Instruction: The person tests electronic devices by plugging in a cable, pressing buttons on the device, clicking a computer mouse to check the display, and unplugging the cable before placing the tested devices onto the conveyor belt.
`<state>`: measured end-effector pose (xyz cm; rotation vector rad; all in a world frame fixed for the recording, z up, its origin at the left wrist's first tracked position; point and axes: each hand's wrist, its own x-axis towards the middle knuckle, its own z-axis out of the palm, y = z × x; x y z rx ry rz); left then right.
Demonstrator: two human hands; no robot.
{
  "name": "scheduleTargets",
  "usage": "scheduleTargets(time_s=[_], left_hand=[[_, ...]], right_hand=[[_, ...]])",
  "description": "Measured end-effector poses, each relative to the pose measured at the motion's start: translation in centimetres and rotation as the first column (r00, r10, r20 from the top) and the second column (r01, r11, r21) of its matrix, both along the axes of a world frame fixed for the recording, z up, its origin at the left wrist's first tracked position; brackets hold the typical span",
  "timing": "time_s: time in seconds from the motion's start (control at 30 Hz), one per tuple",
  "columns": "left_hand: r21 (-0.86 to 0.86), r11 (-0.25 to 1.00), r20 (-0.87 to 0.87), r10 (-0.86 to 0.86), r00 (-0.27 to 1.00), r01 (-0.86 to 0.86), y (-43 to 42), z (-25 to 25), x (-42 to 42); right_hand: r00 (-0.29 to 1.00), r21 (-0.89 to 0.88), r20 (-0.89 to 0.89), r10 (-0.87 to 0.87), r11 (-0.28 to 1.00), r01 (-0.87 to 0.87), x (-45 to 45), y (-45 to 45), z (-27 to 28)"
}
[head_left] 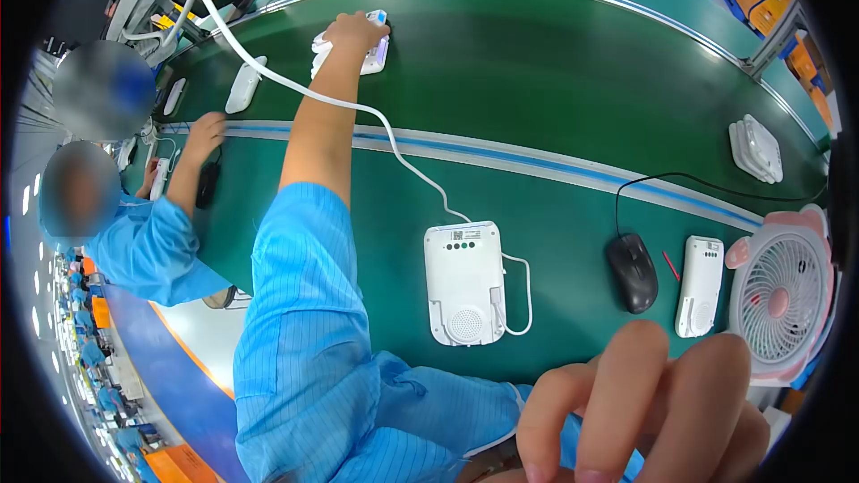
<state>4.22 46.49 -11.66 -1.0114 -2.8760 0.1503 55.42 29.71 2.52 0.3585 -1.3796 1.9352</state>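
Note:
My left arm stretches to the far left across the dark green belt. There my left hand (355, 31) has its fingers closed over a white plastic device (374, 61), with another white piece (320, 49) beside it. Close to the camera at the lower right is my right hand (644, 411). Its fingers are loosely bent and apart, nothing shows in them, and the palm side is hidden. Between my arms a white device with a speaker grille (464, 286) lies on the green bench, a white cable joined to its top edge and a thin cord looped at its side.
To the right are a black mouse (633, 274), a slim white device (700, 286), a red stick (671, 265) and a pink fan (780, 300). Stacked white units (756, 149) lie on the belt. A co-worker's hand (207, 136) is at the left, near another white device (245, 86).

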Motion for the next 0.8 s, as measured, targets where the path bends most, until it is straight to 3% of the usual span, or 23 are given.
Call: scheduleTargets(time_s=[0.1,0.27,0.37,0.43,0.53,0.63,0.67,0.8], left_hand=[[0.000,0.993,0.006,-0.114,0.993,0.114,-0.5,-0.4,-1.2],[0.097,0.967,-0.147,-0.220,0.964,0.236,-4.7,-1.2,-0.1],[0.091,0.915,-0.256,-0.360,0.897,0.393,-6.7,-2.1,2.0],[0.176,0.917,-0.256,-0.308,0.916,0.357,-7.5,-2.3,3.7],[0.239,0.939,-0.139,-0.220,0.966,0.248,-8.3,-2.7,5.8],[0.302,0.914,-0.109,-0.251,0.962,0.272,-10.8,-2.6,8.0],[0.257,0.937,-0.045,-0.232,0.972,0.236,-11.7,-2.2,9.0],[0.418,0.880,0.294,-0.366,0.883,0.226,-17.2,-3.2,12.2]], right_hand=[[1.000,-0.003,-0.004,-0.012,1.000,0.012,0.1,-0.6,0.3],[0.999,0.001,-0.026,-0.030,1.000,0.030,0.8,-1.7,1.5],[0.997,0.002,-0.032,-0.068,0.998,0.068,1.1,-3.2,2.2],[0.992,-0.010,-0.039,-0.120,0.993,0.120,1.2,-4.6,2.6],[0.964,-0.026,-0.053,-0.262,0.965,0.261,1.1,-6.8,3.5],[0.906,-0.056,-0.076,-0.416,0.909,0.413,1.4,-9.0,4.3],[0.894,-0.061,-0.067,-0.443,0.896,0.440,1.5,-9.5,4.5],[0.917,-0.017,0.040,-0.396,0.918,0.397,2.4,-10.7,5.3]])
